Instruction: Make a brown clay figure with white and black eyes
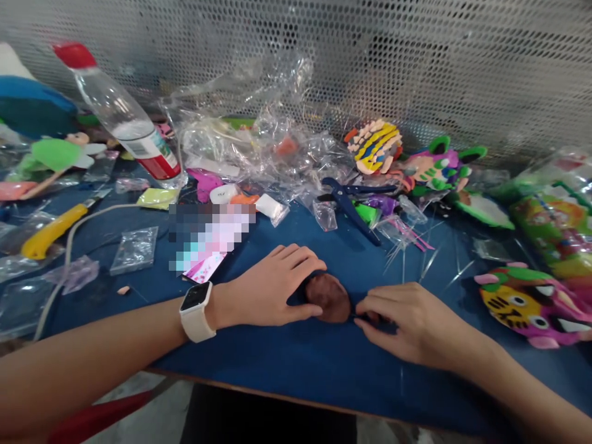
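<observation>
A flattened brown clay disc lies on the blue tabletop in front of me. My left hand, with a watch on its wrist, grips the disc from the left, thumb at the lower edge and forefinger at the upper. On the other side, my right hand is closed in a pinch on a small, thin dark tool. The tip of that tool meets or nearly meets the disc's right edge. Most of it is hidden by my fingers, so its exact kind cannot be made out.
Behind the hands lie blue-handled pliers, a partly pixelated phone and crumpled clear plastic bags. A yellow utility knife and a bottle are at left. A colourful clay mask sits at right, before a perforated metal panel.
</observation>
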`<state>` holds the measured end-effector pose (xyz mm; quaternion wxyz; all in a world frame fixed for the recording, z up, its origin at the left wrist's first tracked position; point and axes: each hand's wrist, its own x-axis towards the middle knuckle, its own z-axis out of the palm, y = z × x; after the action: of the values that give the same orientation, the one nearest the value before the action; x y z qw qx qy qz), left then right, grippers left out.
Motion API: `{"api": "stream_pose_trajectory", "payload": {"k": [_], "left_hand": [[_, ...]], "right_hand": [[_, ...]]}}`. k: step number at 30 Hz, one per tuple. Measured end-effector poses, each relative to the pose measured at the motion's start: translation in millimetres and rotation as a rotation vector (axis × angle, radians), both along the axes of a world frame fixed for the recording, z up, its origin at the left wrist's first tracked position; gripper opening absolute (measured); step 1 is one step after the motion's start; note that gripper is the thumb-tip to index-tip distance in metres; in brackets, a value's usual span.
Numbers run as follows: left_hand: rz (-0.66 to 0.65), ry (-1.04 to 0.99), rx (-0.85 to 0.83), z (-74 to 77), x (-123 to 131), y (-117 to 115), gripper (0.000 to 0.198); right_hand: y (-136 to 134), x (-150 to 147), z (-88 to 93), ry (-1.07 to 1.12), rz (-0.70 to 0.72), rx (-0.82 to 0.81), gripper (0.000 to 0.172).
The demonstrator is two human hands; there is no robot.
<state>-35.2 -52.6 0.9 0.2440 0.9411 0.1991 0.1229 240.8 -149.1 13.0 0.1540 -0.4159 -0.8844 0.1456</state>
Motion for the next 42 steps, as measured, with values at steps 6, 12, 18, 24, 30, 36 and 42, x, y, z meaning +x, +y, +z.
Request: {"api": "stream_pose_trajectory", "payload": {"k": [6, 12, 18, 24, 30, 36, 42], "left_hand": [[0.055, -0.018, -0.071, 0.1, 0.8, 0.5, 0.040], [0.106, -0.068, -0.201, 5.3, -0.6, 1.8, 0.036], [-0.057, -0.182, -0.218, 10.2, -3.3, 0.8, 0.055], [-0.013, -0.219, -0.339, 9.0, 3.3, -4.8, 0.033], [0.158, -0.213, -0.493, 11.0, 5.9, -5.6, 0.027], [0.170, -0.219, -0.599, 15.7, 4.7, -7.6, 0.024], [0.202, -0.181, -0.726, 16.4, 3.8, -8.8, 0.024]], "right_hand": [[-7.3, -6.2, -0.7, -0.152, 0.089, 0.350, 0.031], [-12.2, 3.0, 3.1, -0.067, 0.078, 0.344, 0.021], [-7.6, -5.0, 4.3, 0.189, -0.232, 0.396, 0.022], [-4.1, -14.2, 1.3, 0.610, -0.471, -0.136, 0.020], [-3.4, -10.8, -7.7, 0.609, -0.394, -0.283, 0.020], [-5.8, -14.5, -12.3, 0.513, -0.368, -0.255, 0.022], [-3.3, -18.7, -13.7, 0.534, -0.353, -0.370, 0.026]]}}
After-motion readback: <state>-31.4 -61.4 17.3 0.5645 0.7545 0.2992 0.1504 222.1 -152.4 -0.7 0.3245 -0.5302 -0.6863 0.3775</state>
